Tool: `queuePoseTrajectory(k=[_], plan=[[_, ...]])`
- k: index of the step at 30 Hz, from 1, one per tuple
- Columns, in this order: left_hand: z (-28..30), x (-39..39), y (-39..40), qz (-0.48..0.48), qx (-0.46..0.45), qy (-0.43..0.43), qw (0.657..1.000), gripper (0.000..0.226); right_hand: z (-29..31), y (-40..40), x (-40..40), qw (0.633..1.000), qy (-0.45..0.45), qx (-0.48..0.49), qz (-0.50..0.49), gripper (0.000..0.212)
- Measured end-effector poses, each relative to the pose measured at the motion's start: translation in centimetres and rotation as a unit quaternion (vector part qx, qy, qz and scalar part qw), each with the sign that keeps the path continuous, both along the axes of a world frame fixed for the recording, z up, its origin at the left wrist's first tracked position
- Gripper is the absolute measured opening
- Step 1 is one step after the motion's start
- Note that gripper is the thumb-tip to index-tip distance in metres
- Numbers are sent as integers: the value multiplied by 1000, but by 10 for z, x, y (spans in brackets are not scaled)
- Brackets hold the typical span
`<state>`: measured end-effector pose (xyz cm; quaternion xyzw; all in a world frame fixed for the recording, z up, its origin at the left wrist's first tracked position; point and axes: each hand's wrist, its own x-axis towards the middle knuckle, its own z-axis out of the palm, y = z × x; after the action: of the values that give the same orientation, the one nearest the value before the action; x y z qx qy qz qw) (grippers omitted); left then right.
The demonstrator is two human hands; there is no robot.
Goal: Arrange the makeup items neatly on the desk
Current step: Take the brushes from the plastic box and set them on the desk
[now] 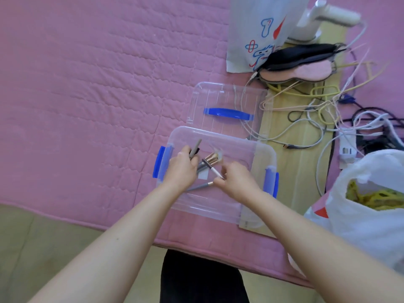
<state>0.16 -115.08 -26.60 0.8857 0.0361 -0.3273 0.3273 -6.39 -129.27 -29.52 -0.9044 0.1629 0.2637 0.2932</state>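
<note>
While both hands work inside the box [258, 154] at the bed's [87, 84] near edge: left hand [181, 171] grips a pencil [195, 149]; right hand [237, 182] pinches a brush [213, 169]. Loose brushes [211, 158] beneath. Risk: crossed handles snag, one drops.

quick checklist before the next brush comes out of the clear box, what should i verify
1. Left hand has a firm grip on a grey pen-like stick: ok.
2. Right hand pinches the white-handled brush: ok.
3. Clear box is open, its lid lying apart behind it: ok.
4. Remaining brushes inside are separated: not ok, they lie bunched and crossed.
5. Free spot to lay items out: ok, bare pink cover on the left.
6. Cables kept off the lid: not ok, some trail over it.
</note>
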Motion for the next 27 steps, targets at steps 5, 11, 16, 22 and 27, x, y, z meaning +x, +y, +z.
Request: queuePoseTrajectory(k=[5,11,16,22,27], plan=[[66,-22,10,97,-59,23,993,20,72,4,-16,961,18,186,-206,24],[154,-63,30,256,-224,27,940,11,178,23,-37,922,13,304,-238,15],[225,-101,69,325,-264,0,908,15,251,56,-51,935,-5,305,-180,16],[286,-163,134,468,-286,-31,836,11,305,118,-75,953,-3,300,-46,17],[319,-217,198,556,-290,-46,777,16,332,190,-102,950,-2,309,43,20]])
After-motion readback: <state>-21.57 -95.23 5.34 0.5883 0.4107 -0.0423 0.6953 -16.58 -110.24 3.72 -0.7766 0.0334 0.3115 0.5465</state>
